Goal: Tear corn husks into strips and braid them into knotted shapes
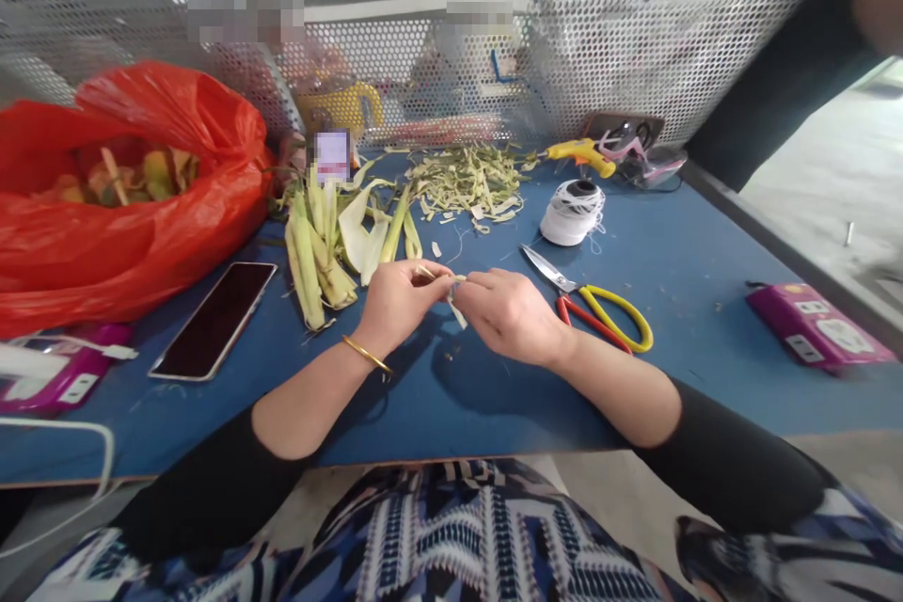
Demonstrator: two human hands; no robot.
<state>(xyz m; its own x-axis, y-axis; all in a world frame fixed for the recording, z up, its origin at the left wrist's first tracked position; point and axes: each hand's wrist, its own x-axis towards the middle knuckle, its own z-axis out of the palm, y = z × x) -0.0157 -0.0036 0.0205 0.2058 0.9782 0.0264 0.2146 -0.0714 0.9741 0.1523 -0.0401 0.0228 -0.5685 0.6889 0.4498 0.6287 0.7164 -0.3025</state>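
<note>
Above the blue table, my left hand (401, 303) and my right hand (514, 312) meet fingertip to fingertip. Both are closed in a pinch on a small pale strip of corn husk (458, 314), its end sticking out below the fingers. Most of the strip is hidden by my fingers. Thin thread runs on the table just beyond. Right of my right hand lie scissors (599, 306) with one red and one yellow handle, blades pointing away. A white spool of thread (573, 213) stands behind them. Corn husks (317, 263) lie beyond my left hand.
Cut husk strips (466, 179) are heaped at the back. A red plastic bag (141, 245) and a phone (215, 320) are at left. A yellow glue gun (582, 153) lies back right, a purple tissue pack (818, 324) at right. A perforated metal screen (635, 38) closes the back.
</note>
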